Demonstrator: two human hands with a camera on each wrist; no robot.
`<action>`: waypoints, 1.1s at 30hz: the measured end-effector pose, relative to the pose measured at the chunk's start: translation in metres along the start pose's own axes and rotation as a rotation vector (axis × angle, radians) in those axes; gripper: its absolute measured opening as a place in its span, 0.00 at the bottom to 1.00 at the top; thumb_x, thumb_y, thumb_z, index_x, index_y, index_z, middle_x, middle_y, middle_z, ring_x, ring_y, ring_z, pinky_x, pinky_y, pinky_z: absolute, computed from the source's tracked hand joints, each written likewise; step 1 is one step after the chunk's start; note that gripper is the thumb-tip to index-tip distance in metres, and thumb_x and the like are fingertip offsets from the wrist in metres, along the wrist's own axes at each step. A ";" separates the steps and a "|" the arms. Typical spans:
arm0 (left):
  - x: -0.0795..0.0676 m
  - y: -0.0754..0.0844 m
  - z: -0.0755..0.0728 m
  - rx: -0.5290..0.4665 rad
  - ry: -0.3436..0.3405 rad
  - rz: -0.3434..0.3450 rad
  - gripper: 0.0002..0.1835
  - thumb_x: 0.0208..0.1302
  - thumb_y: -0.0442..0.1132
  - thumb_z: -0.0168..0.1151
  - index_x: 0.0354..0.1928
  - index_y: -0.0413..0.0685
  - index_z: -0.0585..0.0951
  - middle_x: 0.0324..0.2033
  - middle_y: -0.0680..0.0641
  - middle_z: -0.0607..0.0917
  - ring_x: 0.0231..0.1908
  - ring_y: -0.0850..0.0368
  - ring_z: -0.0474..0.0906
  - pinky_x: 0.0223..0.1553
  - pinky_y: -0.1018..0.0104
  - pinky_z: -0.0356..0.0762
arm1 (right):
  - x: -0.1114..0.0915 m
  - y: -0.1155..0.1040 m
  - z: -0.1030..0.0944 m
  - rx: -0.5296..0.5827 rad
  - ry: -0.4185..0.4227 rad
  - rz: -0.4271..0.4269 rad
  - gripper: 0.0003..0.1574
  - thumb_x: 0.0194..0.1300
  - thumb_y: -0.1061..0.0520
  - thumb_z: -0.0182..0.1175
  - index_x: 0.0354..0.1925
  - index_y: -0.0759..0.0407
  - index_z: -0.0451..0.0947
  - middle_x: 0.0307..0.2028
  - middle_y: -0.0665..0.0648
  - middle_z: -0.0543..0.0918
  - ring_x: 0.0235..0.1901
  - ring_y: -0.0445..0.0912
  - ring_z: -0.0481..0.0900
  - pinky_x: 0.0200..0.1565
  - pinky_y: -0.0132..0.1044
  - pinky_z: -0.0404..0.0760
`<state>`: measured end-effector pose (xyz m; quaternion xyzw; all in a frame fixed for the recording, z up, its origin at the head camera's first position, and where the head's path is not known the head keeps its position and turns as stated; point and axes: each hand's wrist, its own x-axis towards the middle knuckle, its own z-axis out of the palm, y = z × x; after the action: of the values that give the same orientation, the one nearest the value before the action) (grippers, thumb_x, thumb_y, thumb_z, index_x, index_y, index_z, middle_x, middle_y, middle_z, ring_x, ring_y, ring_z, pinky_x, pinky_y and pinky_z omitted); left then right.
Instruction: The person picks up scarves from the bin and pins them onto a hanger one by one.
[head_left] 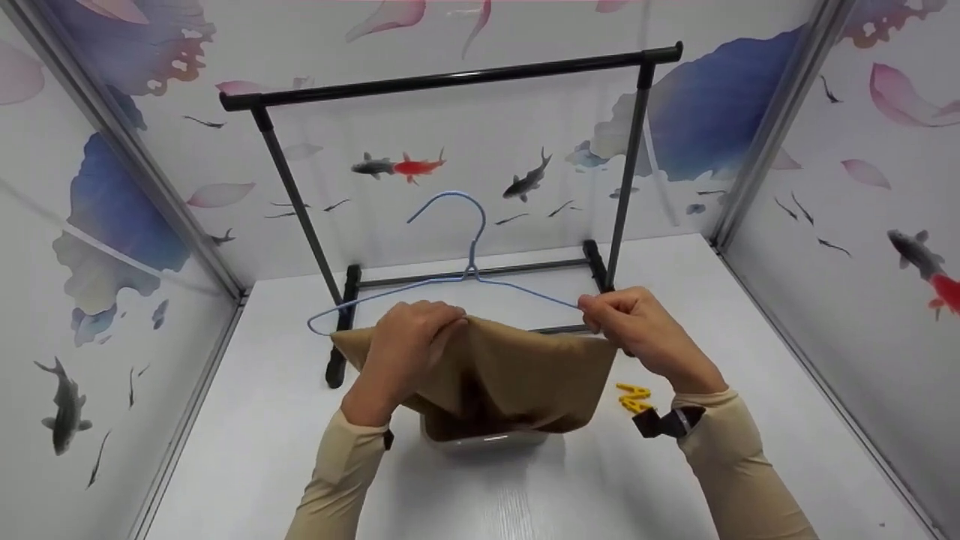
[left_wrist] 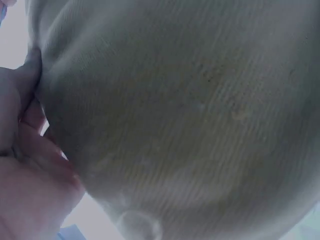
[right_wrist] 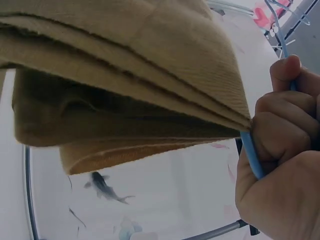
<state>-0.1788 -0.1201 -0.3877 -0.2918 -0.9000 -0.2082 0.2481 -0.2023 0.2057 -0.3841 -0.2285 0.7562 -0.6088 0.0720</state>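
Note:
A blue wire hanger (head_left: 517,286) is held upright, its hook (head_left: 465,196) toward the rack. A folded brown cloth (head_left: 540,367) hangs from the hanger's lower part, its several layers visible in the right wrist view (right_wrist: 150,55). My left hand (head_left: 409,345) pinches the cloth's upper edge left of its middle; thumb and cloth show in the left wrist view. My right hand (head_left: 637,326) grips the hanger's right end, fingers curled round the blue wire (right_wrist: 252,155), just beside the cloth's corner. Most of the hanger's lower bar is hidden by the cloth.
Behind the hanger stands a black garment rack (head_left: 450,81) with a base on the white table (head_left: 300,465). A pale container (head_left: 487,442) sits under the cloth, mostly hidden. Yellow clips (head_left: 634,391) lie near the right wrist. Printed panels (head_left: 67,285) enclose the table on three sides.

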 end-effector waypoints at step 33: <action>-0.020 0.003 0.001 -0.026 -0.093 -0.015 0.14 0.72 0.49 0.65 0.50 0.50 0.88 0.42 0.52 0.90 0.45 0.55 0.86 0.54 0.54 0.80 | -0.003 -0.003 -0.017 0.217 -0.129 0.076 0.27 0.82 0.52 0.50 0.23 0.53 0.78 0.12 0.44 0.56 0.12 0.38 0.48 0.16 0.36 0.44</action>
<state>-0.1636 -0.1260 -0.3992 -0.2976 -0.9099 -0.2078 0.2006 -0.2054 0.2213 -0.3774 -0.2292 0.6880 -0.6678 0.1677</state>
